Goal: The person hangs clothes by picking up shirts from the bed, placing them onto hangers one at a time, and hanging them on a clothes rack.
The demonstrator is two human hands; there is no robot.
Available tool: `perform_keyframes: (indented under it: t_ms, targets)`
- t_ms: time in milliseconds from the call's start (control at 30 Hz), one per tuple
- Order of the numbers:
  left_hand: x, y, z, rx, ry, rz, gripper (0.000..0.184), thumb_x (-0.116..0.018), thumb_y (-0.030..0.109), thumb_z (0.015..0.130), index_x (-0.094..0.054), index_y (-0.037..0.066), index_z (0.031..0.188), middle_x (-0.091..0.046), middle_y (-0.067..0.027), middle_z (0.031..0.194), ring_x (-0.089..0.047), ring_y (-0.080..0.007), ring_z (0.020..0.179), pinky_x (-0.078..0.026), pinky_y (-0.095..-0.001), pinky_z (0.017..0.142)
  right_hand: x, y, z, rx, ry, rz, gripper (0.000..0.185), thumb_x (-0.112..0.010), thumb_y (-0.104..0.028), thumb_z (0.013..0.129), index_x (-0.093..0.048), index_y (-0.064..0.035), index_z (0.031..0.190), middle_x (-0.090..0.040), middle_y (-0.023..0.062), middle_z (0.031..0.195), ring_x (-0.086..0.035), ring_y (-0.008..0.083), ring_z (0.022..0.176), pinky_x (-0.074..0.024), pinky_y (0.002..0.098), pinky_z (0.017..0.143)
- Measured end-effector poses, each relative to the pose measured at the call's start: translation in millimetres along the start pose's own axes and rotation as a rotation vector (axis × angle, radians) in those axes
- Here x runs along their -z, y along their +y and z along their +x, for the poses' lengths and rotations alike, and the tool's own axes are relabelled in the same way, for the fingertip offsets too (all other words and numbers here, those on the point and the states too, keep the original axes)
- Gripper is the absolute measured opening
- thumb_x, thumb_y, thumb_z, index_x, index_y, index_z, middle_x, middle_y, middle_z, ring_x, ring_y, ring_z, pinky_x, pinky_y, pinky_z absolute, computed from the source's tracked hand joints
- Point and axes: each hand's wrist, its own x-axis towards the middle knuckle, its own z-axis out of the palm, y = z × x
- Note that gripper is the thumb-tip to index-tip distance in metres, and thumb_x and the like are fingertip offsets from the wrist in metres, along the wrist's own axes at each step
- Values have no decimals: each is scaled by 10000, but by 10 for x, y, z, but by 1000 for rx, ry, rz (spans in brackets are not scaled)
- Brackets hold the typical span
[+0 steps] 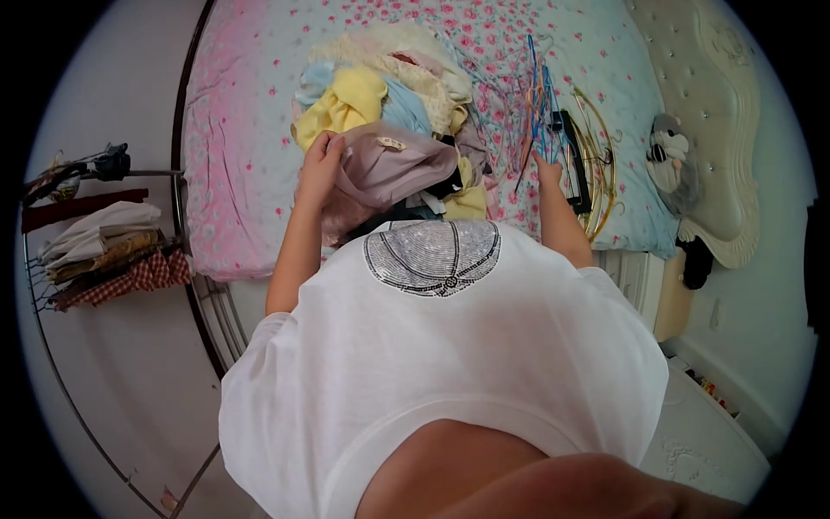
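My left hand is closed on the edge of a sheer mauve garment with a small label at its neckline. The garment lies over the near side of a heap of clothes, which includes a yellow piece, a light blue piece and a cream lacy piece. To the right, my right hand has its fingers closed at the near end of a bunch of thin blue and orange hangers. Its fingertips are partly hidden among them. Beside that hand lie a black hanger and several gold hangers.
The heap and hangers rest on a bed with a floral sheet. A grey plush toy leans by the tufted headboard. At left stands a clothes rack with hanging garments. A white cabinet is at lower right.
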Motion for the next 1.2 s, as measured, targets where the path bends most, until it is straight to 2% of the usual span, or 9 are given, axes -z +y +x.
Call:
perform_keyframes:
  t_ms: [333, 467, 533, 633, 733, 833, 900, 1033, 1200]
  targets:
    - [50, 20, 34, -26, -16, -9, 145, -478, 174, 869, -491, 42, 810, -427, 37, 673, -377, -47, 629, -325, -187, 553, 319, -520, -788, 162, 129, -46, 861, -719, -247, 583, -263, 19, 1263, -523, 222, 1053, -534, 318, 981, -428, 367, 811]
    - [70, -49, 78, -29, -40, -46, 138, -485, 173, 867, -496, 45, 817, -423, 39, 675, -380, -43, 623, -334, -185, 548, 173, -388, -698, 355, 3, 186, 797, -678, -123, 602, -258, 5, 1267, -474, 196, 1124, -509, 267, 1013, -425, 328, 827]
    - [47, -15, 72, -58, -36, -47, 133, -488, 172, 866, -498, 46, 822, -423, 40, 674, -382, -43, 619, -342, -184, 549, 215, -748, -1008, 465, -32, 287, 750, -640, -21, 610, -260, 17, 1256, -433, 171, 1164, -500, 209, 973, -420, 290, 831]
    - [57, 56, 60, -90, -34, -31, 137, -494, 179, 862, -504, 46, 836, -438, 37, 688, -391, -45, 620, -351, -182, 557, 143, -887, -1062, 531, -186, 343, 762, -644, -20, 604, -254, 14, 1258, -405, 157, 1185, -497, 195, 985, -421, 289, 842]
    - [149, -1, 107, -146, -23, 33, 141, -504, 181, 856, -507, 40, 852, -458, 25, 717, -404, -51, 635, -359, -190, 560, -1, -935, -1115, 663, -237, 317, 737, -622, -12, 605, -275, -1, 1255, -455, 112, 1054, -505, 160, 855, -435, 261, 761]
    - [211, 64, 21, -122, -12, -80, 179, -538, 205, 835, -511, 32, 874, -488, 11, 762, -435, -67, 656, -377, -200, 585, 62, -1160, -1432, 576, -388, 231, 721, -593, 6, 600, -301, -21, 1259, -435, 42, 865, -440, 101, 702, -402, 215, 644]
    - [316, -29, 24, -205, 26, 58, 239, -559, 235, 821, -509, 23, 919, -514, -9, 789, -471, -88, 679, -397, -219, 615, 155, -1312, -1618, 542, -553, 204, 717, -578, 17, 595, -315, -31, 1260, -390, 10, 801, -377, 78, 648, -361, 197, 594]
    - [526, -23, -54, -142, 256, 140, 411, -573, 310, 817, -457, 5, 1067, -564, -61, 862, -521, -119, 797, -418, -240, 697, 251, -1484, -1859, 583, -798, 156, 725, -601, -21, 587, -327, -47, 1258, -298, -25, 692, -320, 64, 572, -303, 190, 542]
    - [1108, -157, -133, -35, 424, -216, 569, -543, 368, 832, -325, -9, 1199, -580, -165, 973, -556, -176, 897, -445, -277, 760, 350, -1622, -2167, 612, -1059, 133, 709, -611, 18, 580, -379, -54, 1246, -312, -35, 675, -329, 56, 577, -295, 185, 531]
